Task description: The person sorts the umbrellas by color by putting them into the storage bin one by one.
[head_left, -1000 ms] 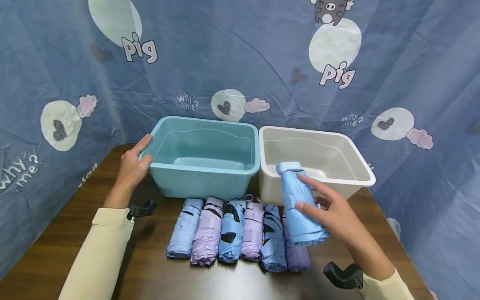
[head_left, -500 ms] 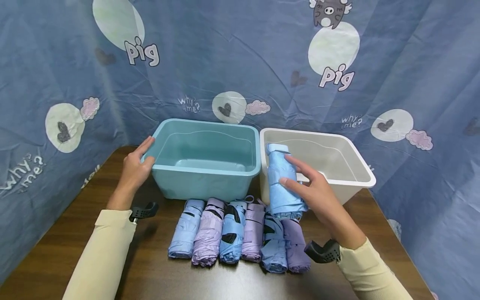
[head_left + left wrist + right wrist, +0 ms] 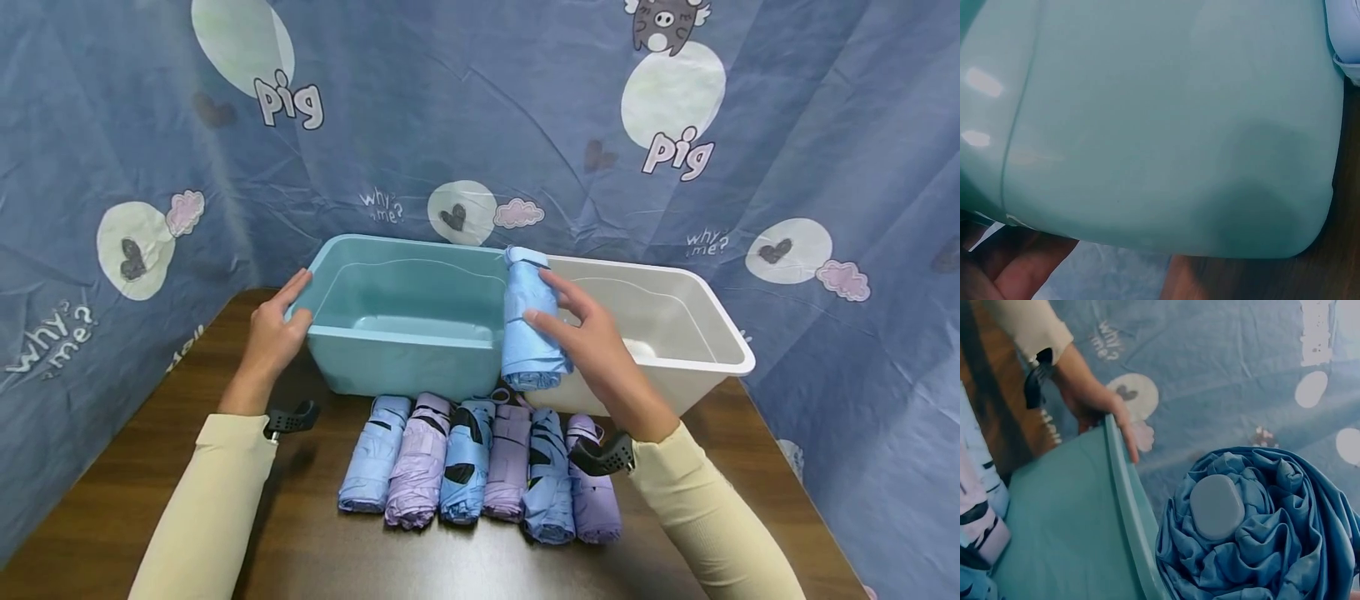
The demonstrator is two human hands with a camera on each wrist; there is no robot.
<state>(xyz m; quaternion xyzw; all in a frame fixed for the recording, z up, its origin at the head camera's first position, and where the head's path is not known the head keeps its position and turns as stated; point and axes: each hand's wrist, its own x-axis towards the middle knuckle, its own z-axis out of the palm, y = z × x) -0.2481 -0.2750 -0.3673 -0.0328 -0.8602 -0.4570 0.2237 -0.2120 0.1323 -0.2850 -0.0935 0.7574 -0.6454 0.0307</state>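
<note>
A light-blue folded umbrella [image 3: 531,321] is held in my right hand [image 3: 581,333], thumb on one side and fingers on the other. It hangs tilted over the place where the teal bin [image 3: 405,362] and white bin [image 3: 705,371] meet, above their front rims. The right wrist view shows the umbrella's gathered cloth [image 3: 1272,519] and grey end [image 3: 1216,506] close up. My left hand [image 3: 273,333] grips the teal bin's rim at its left end. In the left wrist view its fingers [image 3: 1029,262] are partly hidden by the bin wall.
Several folded umbrellas, blue and purple by turns, lie side by side in front of the bins, from a blue one [image 3: 373,458] to a purple one [image 3: 596,504]. They rest on a dark wooden table [image 3: 315,550]. A printed blue cloth [image 3: 495,108] hangs behind.
My right hand has carried the light-blue umbrella left and upward, from in front of the white bin to the gap between the bins. The left hand keeps its hold on the rim.
</note>
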